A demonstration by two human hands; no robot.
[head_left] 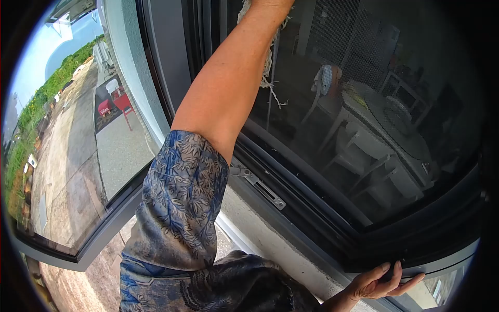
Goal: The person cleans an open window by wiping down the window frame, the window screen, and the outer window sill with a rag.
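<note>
My left arm stretches up across the window, and only the base of my left hand (271, 3) shows at the top edge. Its fingers are out of view. A pale, frayed rag (268, 70) hangs under that hand against the dark screened window pane (296, 130), its loose threads trailing down, so the hand appears to hold it. At the lower right, my right hand (377, 285) rests its spread fingers on the bottom of the dark window frame (416, 257). Nothing is in that hand.
At left, an opened glass sash (106, 242) shows a concrete yard, greenery and a red chair (123, 104). A metal hinge arm (267, 192) lies along the sill (260, 221). Behind the screen stand a table (384, 125) and several chairs.
</note>
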